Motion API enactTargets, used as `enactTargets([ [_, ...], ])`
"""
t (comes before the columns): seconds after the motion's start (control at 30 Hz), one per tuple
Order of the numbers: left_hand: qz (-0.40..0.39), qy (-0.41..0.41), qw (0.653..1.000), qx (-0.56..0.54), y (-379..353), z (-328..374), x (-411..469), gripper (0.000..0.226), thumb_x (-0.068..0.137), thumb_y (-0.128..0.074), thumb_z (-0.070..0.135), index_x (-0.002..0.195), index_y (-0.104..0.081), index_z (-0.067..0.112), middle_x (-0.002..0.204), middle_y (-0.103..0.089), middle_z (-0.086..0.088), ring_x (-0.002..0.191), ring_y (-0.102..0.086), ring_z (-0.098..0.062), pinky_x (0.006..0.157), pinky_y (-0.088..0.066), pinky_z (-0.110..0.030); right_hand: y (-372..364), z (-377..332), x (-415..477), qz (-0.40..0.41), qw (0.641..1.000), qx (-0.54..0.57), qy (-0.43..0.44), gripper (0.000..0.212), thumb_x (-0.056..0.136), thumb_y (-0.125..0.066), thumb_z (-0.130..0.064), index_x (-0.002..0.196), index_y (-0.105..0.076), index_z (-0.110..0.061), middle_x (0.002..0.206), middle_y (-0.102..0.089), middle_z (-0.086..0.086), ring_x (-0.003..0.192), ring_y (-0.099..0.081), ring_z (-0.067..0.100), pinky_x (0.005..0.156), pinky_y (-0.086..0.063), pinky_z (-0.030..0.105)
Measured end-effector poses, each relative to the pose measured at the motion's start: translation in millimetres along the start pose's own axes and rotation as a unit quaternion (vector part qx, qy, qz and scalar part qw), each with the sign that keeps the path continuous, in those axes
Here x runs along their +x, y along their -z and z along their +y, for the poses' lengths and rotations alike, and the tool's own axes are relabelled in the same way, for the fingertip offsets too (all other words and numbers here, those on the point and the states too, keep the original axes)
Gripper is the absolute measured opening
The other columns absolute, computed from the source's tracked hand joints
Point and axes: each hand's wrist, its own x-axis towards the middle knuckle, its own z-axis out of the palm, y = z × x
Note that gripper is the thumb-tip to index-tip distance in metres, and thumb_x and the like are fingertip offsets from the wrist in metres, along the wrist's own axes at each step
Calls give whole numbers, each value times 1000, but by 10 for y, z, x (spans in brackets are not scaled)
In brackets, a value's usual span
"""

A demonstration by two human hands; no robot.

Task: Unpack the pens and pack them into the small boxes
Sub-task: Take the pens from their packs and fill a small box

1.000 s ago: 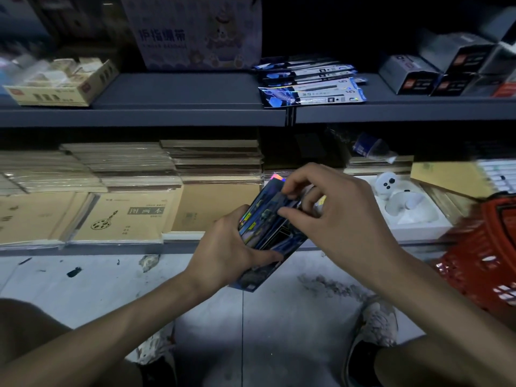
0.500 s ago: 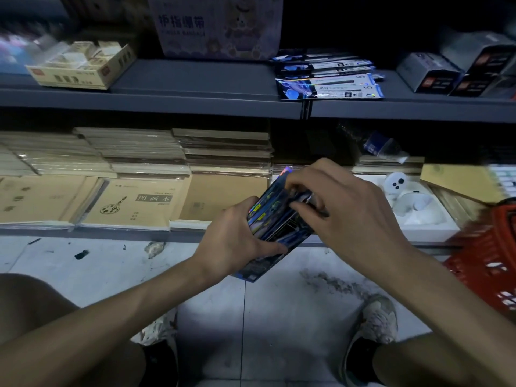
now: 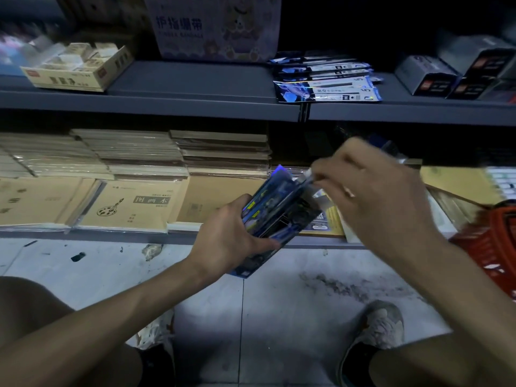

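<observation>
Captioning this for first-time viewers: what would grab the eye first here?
The left hand grips a shiny blue pen pack at centre; the right hand pinches what looks like a pen at its top. More blue packs lie on the upper shelf, a red basket at the right edge.

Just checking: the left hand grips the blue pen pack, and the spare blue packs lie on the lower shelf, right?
No: the left hand grips the blue pen pack, but the spare blue packs lie on the upper shelf, per the head view.

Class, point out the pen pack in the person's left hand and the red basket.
pen pack (image 3: 280, 209): head view, its blue printed face.
red basket (image 3: 494, 241): head view, its mesh wall.
</observation>
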Motion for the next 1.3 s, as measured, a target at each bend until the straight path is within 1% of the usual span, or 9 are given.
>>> enactTargets([
  [0.23, 29, 12, 999, 18, 102, 10, 13, 64, 58, -94, 56, 106, -62, 30, 91, -75, 12, 82, -71, -10, 70, -60, -41, 183, 105, 6, 22, 978, 180, -101, 7, 106, -54, -20, 112, -58, -20, 70, -68, -2, 57, -64, 20, 56, -51, 42],
  [0.33, 17, 9, 1000, 6, 78, -65, -7, 60, 61, -95, 50, 109, -63, 33, 93, -74, 24, 85, -69, 3, 67, -58, -23, 138, 17, -8, 33, 921, 338, -190, 12, 101, -58, -7, 100, -61, -18, 75, -75, 2, 61, -69, 18, 56, -57, 40],
  [0.4, -5, 13, 1000, -7, 73, -75, -31, 55, 64, -96, 42, 109, -66, 33, 91, -73, 29, 85, -69, 2, 62, -52, -10, 147, 2, -10, 59, 877, 418, -232, 16, 99, -56, 0, 95, -63, -14, 73, -70, 13, 66, -66, 38, 54, -59, 39],
  [0.47, 17, 3, 1000, -8, 90, -54, -6, 59, 60, -97, 46, 109, -68, 29, 91, -76, 17, 84, -72, -6, 64, -55, -22, 184, -8, 10, 81, 835, 477, -263, 7, 99, -60, -7, 93, -64, -7, 79, -64, 27, 76, -65, 47, 53, -60, 38],
  [0.67, 63, 35, 997, -12, 134, 28, 94, 59, 54, -98, 44, 101, -65, 31, 87, -71, 20, 76, -66, 5, 55, -46, -10, 93, 128, 43, 107, 783, 487, -371, 21, 88, -77, 3, 100, -61, -4, 71, -75, -1, 64, -72, 11, 59, -61, 29],
  [0.83, 73, 39, 997, -6, 141, 27, 79, 61, 53, -98, 46, 103, -67, 28, 90, -74, 16, 79, -69, 0, 65, -56, -24, 78, 249, -6, 124, 714, 538, -429, 38, 87, -76, 3, 122, -64, -6, 88, -78, 7, 85, -78, 22, 78, -63, 30],
  [0.97, 75, 37, 996, -10, 124, 69, 86, 62, 53, -98, 46, 103, -66, 27, 91, -74, 14, 80, -69, -3, 64, -54, -25, 113, 351, -18, 118, 670, 562, -470, 6, 90, -74, -3, 95, -74, -2, 89, -71, 12, 82, -73, 16, 84, -60, 25],
  [1.17, 78, 36, 996, -12, 90, 80, 94, 60, 53, -98, 48, 100, -66, 29, 89, -75, 15, 79, -69, -3, 66, -56, -27, 155, 403, -38, 127, 653, 547, -508, 3, 91, -76, -15, 94, -74, -16, 98, -74, 9, 77, -71, 14, 64, -56, 20],
  [1.3, 74, 36, 996, -20, 87, 87, 88, 63, 53, -96, 51, 104, -67, 30, 93, -75, 15, 82, -71, -4, 68, -60, -31, 137, 374, -34, 164, 639, 545, -517, 10, 90, -78, -10, 83, -71, -12, 94, -70, 15, 83, -67, 24, 76, -61, 26],
])
